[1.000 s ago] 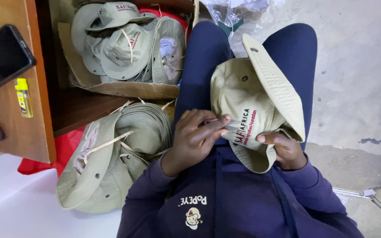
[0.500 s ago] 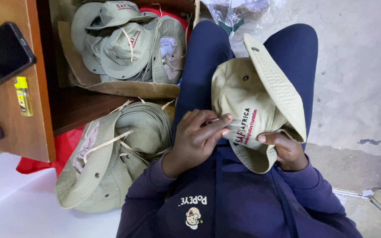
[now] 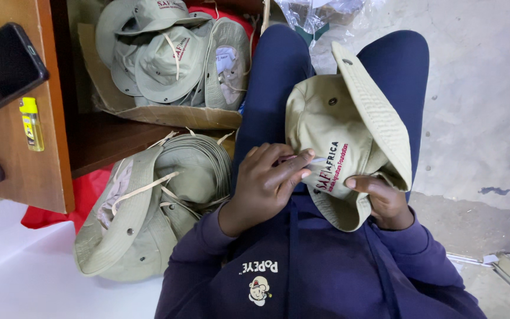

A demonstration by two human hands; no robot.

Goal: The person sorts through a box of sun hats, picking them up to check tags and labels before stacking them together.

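Khaki bucket hat point(image 3: 340, 139) lay on the person's lap, between the two dark blue trouser legs. The fingertips point(image 3: 303, 160) of the left hand point(image 3: 267, 183) were pinched narrowly on its crown, beside the embroidered lettering; perhaps they held a thin thread, but this was too small to tell. The right hand point(image 3: 385, 201) gripped the lower brim, thumb on top. Just beside the left arm lay a stack of khaki hats point(image 3: 149, 207). Further away, more hats filled a cardboard tray point(image 3: 166, 115). A black phone point(image 3: 1, 68) and a yellow lighter point(image 3: 30, 124) lay on a wooden surface point(image 3: 48, 177).
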